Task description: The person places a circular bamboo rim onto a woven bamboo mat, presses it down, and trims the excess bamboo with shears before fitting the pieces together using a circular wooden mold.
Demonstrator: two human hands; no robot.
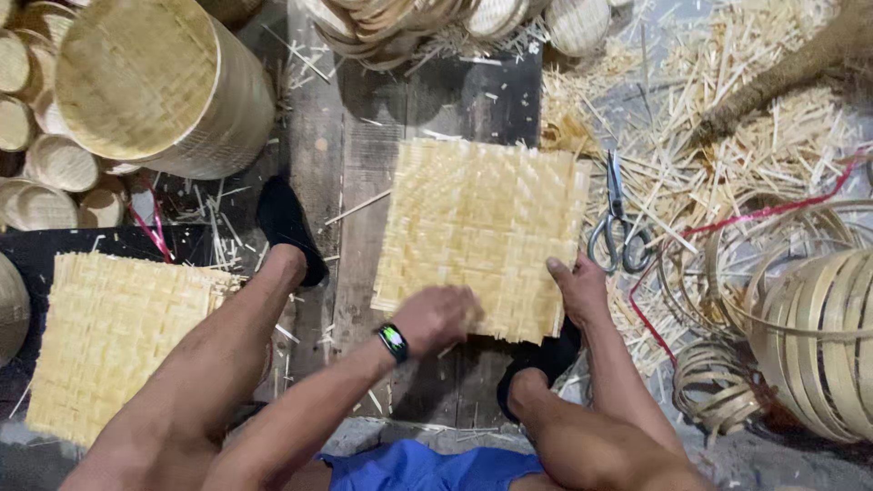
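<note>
Left hand, w/ a dark wristband, lies loosely curled on the near edge of a square woven bamboo mat; blurred, so can't tell if it pinches the strips. Right hand grips the mat's near right corner, thumb on top. Mat lies flat on a dark wooden plank btwn the feet. Scissors just right of it, on loose bamboo offcuts. 2nd woven mat lies left. Farther off: big cylindrical basket at left, bamboo hoops at right.
</note>
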